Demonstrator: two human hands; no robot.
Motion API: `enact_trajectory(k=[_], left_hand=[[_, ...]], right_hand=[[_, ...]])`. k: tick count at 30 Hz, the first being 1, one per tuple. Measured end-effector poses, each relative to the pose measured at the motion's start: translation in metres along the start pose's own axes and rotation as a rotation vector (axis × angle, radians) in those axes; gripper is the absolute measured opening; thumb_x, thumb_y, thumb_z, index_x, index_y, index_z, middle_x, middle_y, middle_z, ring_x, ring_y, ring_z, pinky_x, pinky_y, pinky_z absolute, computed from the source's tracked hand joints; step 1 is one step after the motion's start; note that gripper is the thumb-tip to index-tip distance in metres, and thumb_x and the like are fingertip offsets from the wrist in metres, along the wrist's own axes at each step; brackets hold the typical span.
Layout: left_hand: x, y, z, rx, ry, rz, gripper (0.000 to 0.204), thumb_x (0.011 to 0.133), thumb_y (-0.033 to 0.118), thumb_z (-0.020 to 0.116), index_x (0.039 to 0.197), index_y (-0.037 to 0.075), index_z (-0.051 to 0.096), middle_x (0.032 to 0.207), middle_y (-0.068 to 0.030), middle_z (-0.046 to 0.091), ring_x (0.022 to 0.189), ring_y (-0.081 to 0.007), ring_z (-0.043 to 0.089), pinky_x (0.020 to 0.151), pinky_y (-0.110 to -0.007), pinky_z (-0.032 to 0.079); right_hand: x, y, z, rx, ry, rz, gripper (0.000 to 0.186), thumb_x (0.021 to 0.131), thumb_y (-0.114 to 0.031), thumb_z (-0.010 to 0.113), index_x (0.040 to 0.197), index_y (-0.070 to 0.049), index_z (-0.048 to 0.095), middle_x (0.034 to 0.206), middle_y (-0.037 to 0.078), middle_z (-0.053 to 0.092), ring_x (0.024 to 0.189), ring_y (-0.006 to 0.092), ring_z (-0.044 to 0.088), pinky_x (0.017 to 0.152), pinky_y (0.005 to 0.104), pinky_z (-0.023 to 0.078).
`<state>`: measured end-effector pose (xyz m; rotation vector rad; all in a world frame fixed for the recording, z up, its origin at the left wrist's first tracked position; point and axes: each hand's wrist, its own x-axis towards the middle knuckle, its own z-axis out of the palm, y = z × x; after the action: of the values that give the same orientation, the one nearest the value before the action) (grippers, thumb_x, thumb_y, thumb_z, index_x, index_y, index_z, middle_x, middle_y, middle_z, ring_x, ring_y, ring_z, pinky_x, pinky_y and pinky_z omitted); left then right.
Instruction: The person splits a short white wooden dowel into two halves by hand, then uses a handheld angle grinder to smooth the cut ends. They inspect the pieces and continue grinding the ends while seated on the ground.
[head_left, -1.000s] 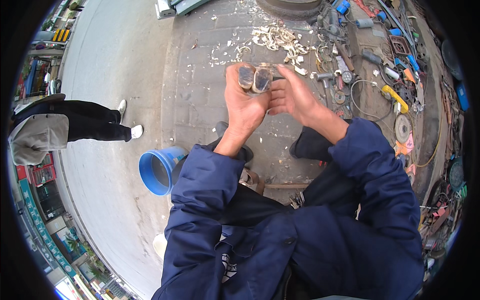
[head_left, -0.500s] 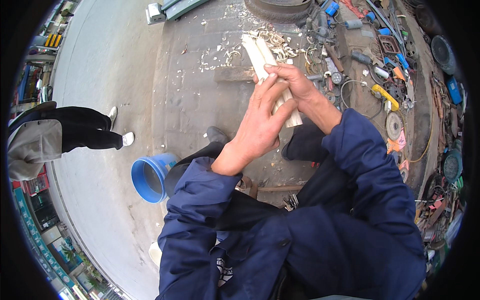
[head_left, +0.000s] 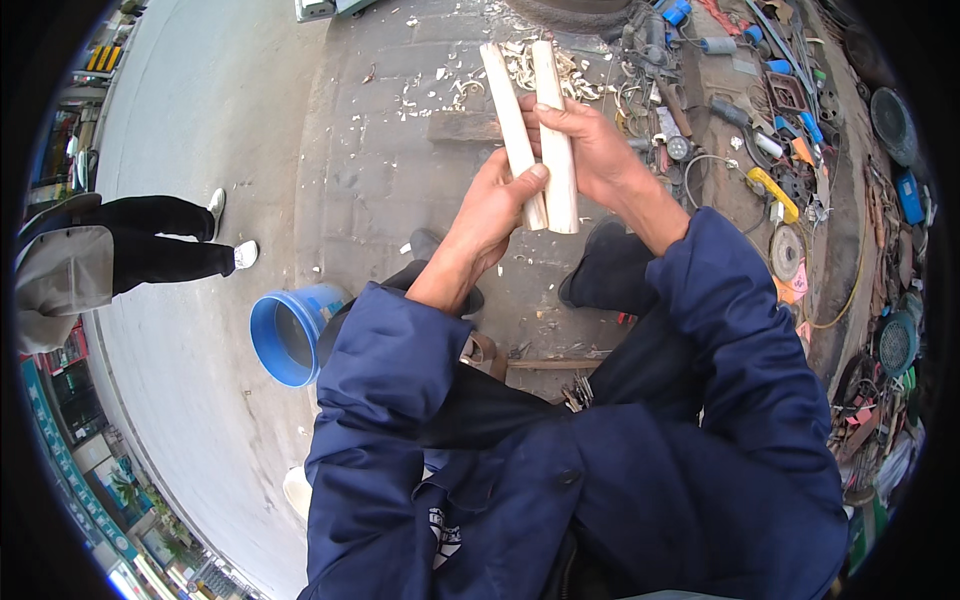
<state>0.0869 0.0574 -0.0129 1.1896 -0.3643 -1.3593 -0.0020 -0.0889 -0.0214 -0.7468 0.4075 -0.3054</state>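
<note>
Underfoot, the grey paved ground (head_left: 380,180) fills most of the view, with one person in a navy jacket seated over it, both forearms reaching up the picture. At the right edge a heap of tools and scrap parts (head_left: 800,160) runs along the pavement. To the left a second person's dark trouser legs and white shoes (head_left: 170,240) stand well apart from the work. One blue round plastic bucket (head_left: 290,335) lies on its side just beside the seated person's left elbow, mouth turned toward the camera.

Two pale, roughly carved wooden sticks (head_left: 535,130) are held side by side in front of the chest, above the ground. Their long axes run nearly parallel, pointing away from the person, up the picture, tilted slightly left at the far ends. The left hand (head_left: 490,215) has its grip closed around their lower ends, thumb pressed across the front. The right hand (head_left: 590,150) wraps the right stick near the middle, fingers curled over it. Pale wood shavings (head_left: 540,65) lie scattered on the paving beyond the stick tips.
</note>
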Motion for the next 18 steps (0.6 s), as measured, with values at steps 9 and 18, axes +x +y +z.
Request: enact_trajectory(k=[9,18], left_hand=[[-0.015,-0.004,0.011,0.059,0.168,0.001,0.027,0.097,0.007,0.064,0.121,-0.003,0.057,0.101,-0.0092,0.069,0.088,-0.0175,0.066,0.080,-0.033,0.053],[-0.024,-0.021,0.016,-0.314,0.130,-0.089,0.024,0.095,0.009,0.066,0.112,0.001,0.052,0.097,-0.0123,0.066,0.061,-0.0156,0.060,0.054,-0.030,0.050]], right_hand=[[0.007,-0.010,-0.007,0.119,0.233,-0.054,0.029,0.107,-0.031,0.055,0.113,-0.003,0.058,0.093,0.009,0.065,0.081,0.0219,0.064,0.075,0.0412,0.055],[0.007,-0.029,-0.005,0.173,0.239,-0.139,0.024,0.107,-0.030,0.061,0.101,-0.009,0.052,0.071,-0.002,0.049,0.058,0.0098,0.047,0.055,0.0288,0.043]])
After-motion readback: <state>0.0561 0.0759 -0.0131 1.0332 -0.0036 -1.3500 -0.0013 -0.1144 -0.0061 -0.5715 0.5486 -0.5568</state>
